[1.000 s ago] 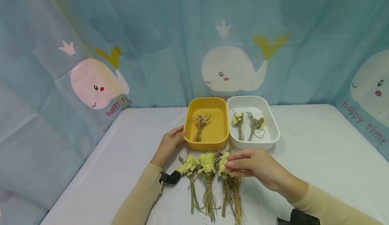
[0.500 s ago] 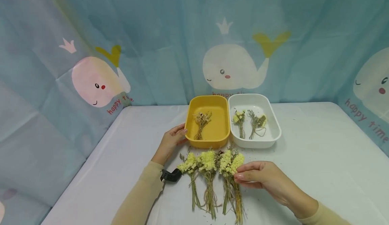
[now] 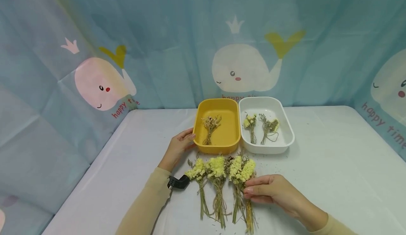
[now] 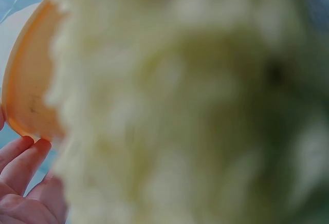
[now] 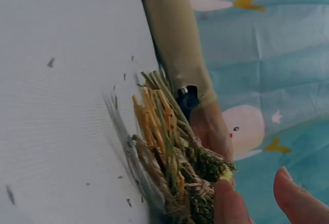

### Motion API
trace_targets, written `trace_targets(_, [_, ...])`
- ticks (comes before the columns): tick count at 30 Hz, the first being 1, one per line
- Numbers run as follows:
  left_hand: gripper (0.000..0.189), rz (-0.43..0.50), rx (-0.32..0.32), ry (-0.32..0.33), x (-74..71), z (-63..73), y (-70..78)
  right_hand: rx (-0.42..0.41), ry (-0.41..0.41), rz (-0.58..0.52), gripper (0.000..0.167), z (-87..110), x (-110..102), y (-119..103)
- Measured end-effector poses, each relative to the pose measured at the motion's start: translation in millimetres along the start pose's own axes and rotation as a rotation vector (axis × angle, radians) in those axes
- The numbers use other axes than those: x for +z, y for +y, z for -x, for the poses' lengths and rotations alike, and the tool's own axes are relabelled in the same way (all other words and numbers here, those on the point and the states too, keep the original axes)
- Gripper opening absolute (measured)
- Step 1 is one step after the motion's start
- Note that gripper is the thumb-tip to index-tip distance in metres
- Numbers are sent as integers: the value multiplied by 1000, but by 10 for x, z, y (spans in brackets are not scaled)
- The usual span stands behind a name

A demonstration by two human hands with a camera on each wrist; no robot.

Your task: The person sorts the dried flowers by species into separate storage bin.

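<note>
My left hand (image 3: 177, 148) rests its fairly straight fingers (image 4: 28, 162) against the left wall of the yellow plastic tray (image 3: 229, 131). In that tray lies a small brown dried flower bunch (image 3: 209, 128). At the right end of a row of yellow dried flower bunches (image 3: 217, 168), my right hand (image 3: 279, 194) has its fingertips beside the rightmost bunch (image 3: 248, 170). Thumb and finger stand apart in the right wrist view, near the tied stems (image 5: 159, 126). Blurred pale flowers (image 4: 180, 100) hide most of the left wrist view.
A white plastic tray (image 3: 287, 136) touches the yellow one on its right. Two small flower bunches (image 3: 250, 124) lie in it. Plant crumbs dot the white tabletop (image 3: 333, 164). A whale-print blue curtain (image 3: 165, 51) hangs behind and at the sides.
My right hand has moved right and down from above the flower heads to beside the rightmost bunch's stems. My left hand stays at the yellow tray. The head view has shifted slightly.
</note>
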State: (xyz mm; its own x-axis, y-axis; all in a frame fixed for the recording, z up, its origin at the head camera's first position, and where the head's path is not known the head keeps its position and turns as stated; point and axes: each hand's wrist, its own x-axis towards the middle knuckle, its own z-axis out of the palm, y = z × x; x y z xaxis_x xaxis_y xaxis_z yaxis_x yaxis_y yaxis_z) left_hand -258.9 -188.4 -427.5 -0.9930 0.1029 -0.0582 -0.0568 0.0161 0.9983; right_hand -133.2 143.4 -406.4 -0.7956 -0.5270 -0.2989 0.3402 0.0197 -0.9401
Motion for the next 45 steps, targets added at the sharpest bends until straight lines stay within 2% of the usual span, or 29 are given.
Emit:
trace_targets(6, [49, -15, 2, 2, 0, -5, 5, 8, 43, 89, 54, -23, 85, 51])
trace_targets(10, [51, -30, 6, 1, -8, -6, 10, -3, 69, 102, 61, -39, 137, 83])
trace_targets(18, [48, -34, -14, 26, 3, 3, -6, -18, 102, 126, 61, -72, 162, 151])
trace_targets(23, [48, -35, -6, 14, 3, 4, -7, -34, 90, 96, 61, -82, 160, 169])
trace_targets(28, [49, -37, -1, 4, -1, 6, -1, -45, 74, 17, 64, -94, 142, 175])
trace_targets(38, [50, -34, -7, 5, -4, 11, -1, -5, -1, -112, 59, -93, 155, 207])
trace_targets(45, [50, -41, -10, 2, -11, 0, -15, 6, -18, -129, 61, -91, 168, 177])
